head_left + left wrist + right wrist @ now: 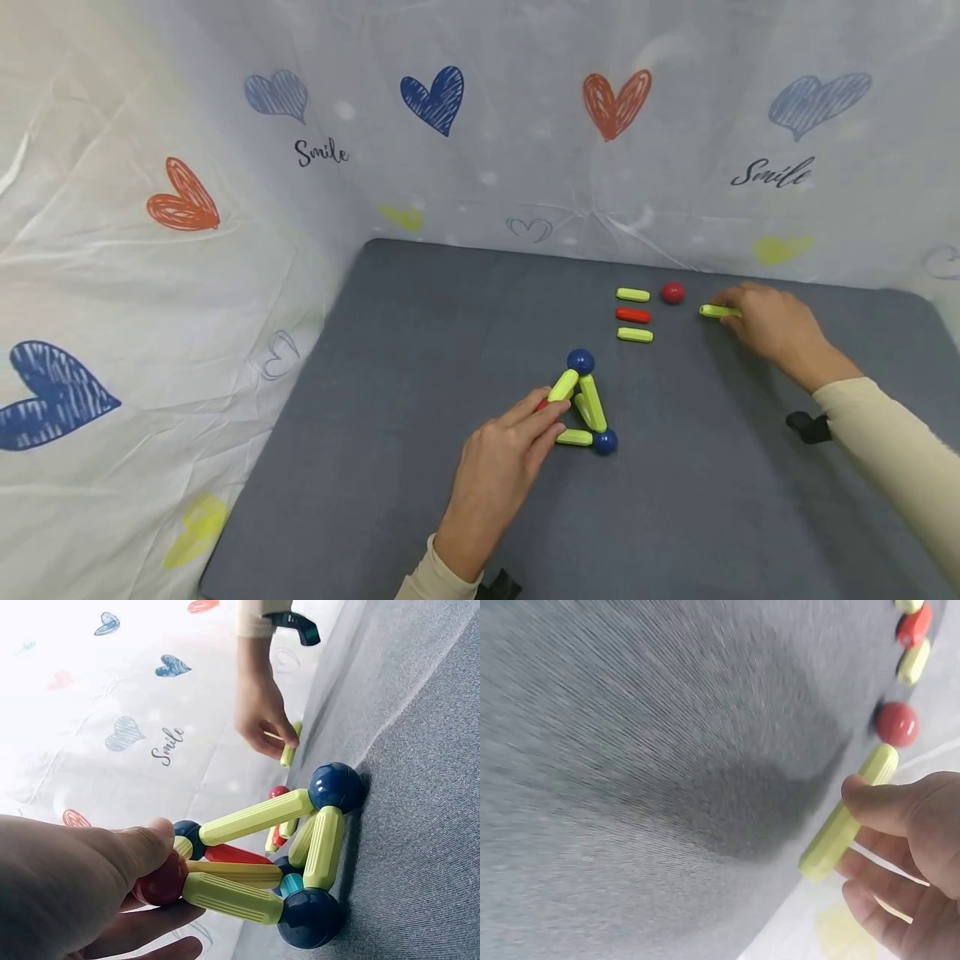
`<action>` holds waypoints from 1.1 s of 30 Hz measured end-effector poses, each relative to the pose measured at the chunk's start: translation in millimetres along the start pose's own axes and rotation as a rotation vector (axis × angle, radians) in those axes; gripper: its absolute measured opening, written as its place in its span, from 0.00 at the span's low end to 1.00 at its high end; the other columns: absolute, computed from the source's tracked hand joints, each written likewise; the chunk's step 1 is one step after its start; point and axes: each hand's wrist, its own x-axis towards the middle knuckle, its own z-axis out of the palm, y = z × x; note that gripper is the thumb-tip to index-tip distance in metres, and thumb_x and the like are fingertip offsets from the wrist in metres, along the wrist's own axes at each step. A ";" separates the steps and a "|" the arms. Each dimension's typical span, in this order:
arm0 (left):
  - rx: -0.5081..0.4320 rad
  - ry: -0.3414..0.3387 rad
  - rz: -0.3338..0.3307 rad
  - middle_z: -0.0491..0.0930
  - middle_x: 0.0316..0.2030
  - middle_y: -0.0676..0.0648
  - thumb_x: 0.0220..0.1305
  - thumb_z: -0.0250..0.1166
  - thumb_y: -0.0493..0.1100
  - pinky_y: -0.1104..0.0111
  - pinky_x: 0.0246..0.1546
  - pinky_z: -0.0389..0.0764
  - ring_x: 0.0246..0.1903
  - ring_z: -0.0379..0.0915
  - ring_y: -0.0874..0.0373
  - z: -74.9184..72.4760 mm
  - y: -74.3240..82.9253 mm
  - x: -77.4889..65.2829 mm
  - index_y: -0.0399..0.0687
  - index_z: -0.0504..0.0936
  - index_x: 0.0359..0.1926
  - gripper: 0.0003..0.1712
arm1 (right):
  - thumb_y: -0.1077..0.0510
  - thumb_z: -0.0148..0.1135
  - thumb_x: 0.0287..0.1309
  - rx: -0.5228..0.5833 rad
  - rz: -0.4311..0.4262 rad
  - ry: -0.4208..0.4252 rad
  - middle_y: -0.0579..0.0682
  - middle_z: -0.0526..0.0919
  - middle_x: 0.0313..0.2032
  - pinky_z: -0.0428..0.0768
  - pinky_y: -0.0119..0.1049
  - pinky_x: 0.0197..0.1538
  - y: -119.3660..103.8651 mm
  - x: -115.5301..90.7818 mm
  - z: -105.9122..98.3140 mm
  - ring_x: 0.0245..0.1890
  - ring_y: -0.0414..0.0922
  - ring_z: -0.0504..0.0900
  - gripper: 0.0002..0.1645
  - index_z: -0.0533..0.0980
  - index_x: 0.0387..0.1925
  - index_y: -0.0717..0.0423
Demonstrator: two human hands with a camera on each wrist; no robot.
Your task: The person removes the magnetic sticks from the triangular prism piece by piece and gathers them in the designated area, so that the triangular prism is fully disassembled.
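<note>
1. Head view: the left hand [498,458] pinches the rod-and-ball frame [593,404] by a red ball [161,883], well in from the table [420,350]'s far edge.
2. Near that edge, the right hand [780,327] holds a yellow-green rod [715,311] between thumb and fingers.
3. Fetching looks like the current step; next calls for bringing that rod to the steadied frame.

Your tbl [420,333] is dark gray w/ rounded corners. Twd far edge you've got a column: yellow-green rod [633,295], red rod [633,316], 2nd yellow-green rod [635,335]; red ball [672,292] just R of the farthest. Closer to you, rod-&-ball frame [592,404] rests on tbl.
</note>
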 end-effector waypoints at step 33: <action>0.020 -0.013 -0.019 0.82 0.65 0.49 0.69 0.74 0.45 0.69 0.47 0.87 0.54 0.86 0.60 0.5 1.8 -0.7 0.59 0.87 0.63 0.22 | 0.65 0.75 0.62 0.177 -0.487 0.185 0.51 0.81 0.62 0.81 0.56 0.58 -113.7 2.4 -11.6 0.59 0.51 0.81 0.35 0.76 0.70 0.51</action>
